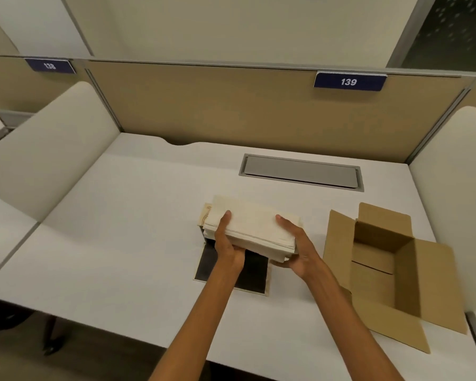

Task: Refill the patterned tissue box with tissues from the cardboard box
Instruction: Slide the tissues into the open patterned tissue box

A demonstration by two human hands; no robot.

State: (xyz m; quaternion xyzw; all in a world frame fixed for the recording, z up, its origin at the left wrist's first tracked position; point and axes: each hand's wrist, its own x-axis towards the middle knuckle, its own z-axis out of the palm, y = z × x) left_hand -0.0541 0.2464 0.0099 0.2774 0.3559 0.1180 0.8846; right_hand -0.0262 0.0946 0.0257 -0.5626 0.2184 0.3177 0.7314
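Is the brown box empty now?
Empty. The cardboard box lies open and its bare inside shows; both hands hold the tissues.

tissue stack [254, 226] over tissue box [204, 215], cardboard box [390, 268] right

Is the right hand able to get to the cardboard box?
Probably yes: the cardboard box sits open just beside the right hand with nothing between, but that hand is busy holding the tissues.

White desk [127, 243], grey hatch [300, 171], sign [349, 82]
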